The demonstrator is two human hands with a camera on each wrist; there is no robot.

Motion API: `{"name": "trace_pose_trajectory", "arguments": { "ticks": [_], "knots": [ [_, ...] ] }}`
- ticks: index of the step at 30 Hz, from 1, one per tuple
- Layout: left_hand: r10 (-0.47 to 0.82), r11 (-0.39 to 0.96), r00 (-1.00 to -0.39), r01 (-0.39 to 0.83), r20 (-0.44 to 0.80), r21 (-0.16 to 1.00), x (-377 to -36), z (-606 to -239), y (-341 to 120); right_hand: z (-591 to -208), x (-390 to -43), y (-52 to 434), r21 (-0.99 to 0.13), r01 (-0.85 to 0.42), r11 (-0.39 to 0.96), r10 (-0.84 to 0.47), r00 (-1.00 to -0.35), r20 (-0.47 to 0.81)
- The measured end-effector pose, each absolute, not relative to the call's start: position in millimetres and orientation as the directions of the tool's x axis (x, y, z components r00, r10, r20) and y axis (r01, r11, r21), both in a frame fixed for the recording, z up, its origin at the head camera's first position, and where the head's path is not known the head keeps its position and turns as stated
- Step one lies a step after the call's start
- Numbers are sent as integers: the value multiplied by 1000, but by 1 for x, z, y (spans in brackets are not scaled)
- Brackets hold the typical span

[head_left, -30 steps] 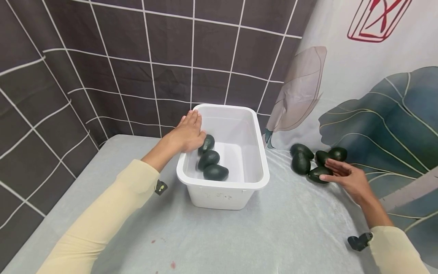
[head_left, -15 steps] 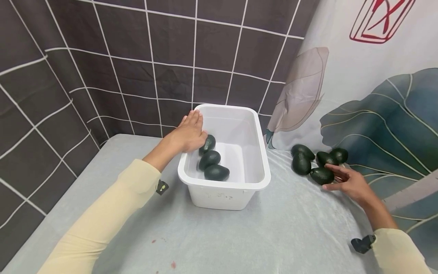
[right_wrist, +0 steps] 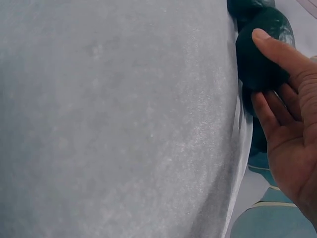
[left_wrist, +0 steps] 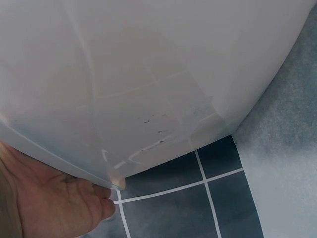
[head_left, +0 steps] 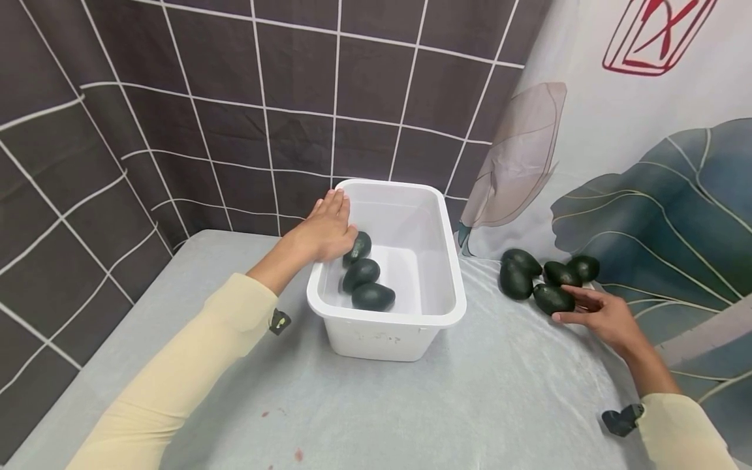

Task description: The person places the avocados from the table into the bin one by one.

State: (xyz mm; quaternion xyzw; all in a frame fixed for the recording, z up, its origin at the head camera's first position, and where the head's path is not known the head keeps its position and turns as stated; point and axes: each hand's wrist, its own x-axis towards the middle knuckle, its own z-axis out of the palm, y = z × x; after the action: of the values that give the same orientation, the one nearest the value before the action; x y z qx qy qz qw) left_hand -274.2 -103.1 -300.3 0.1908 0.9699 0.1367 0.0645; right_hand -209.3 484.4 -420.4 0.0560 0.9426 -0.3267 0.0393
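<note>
A white plastic bin stands mid-table with three dark green avocados along its left side. My left hand rests on the bin's left rim with its fingers laid straight along it. The left wrist view shows the palm against the bin's outer wall. Several more avocados lie in a cluster on the table at the right. My right hand holds the nearest avocado, which lies on the table. The thumb lies on that avocado and the fingers sit at its other side.
The table is covered with a pale grey cloth bearing small red marks near the front. A dark tiled backdrop hangs behind and to the left. A leaf-print curtain hangs at the right, just behind the loose avocados.
My right hand drew back from over the avocado cluster, then slid slightly left and set thumb and fingers around the nearest avocado. My left hand and the bin stayed put.
</note>
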Motion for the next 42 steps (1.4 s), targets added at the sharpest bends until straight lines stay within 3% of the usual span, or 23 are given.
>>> {"name": "trace_pose_trajectory", "arguments": {
  "ticks": [27, 42],
  "knots": [
    [391, 892, -917, 355, -82, 281, -274, -299, -100, -408, -214, 475, -657, 231, 718, 224, -970, -97],
    [386, 891, -919, 347, -85, 292, -274, -298, -103, -399, -220, 465, -689, 186, 701, 219, -975, -40]
  ]
}}
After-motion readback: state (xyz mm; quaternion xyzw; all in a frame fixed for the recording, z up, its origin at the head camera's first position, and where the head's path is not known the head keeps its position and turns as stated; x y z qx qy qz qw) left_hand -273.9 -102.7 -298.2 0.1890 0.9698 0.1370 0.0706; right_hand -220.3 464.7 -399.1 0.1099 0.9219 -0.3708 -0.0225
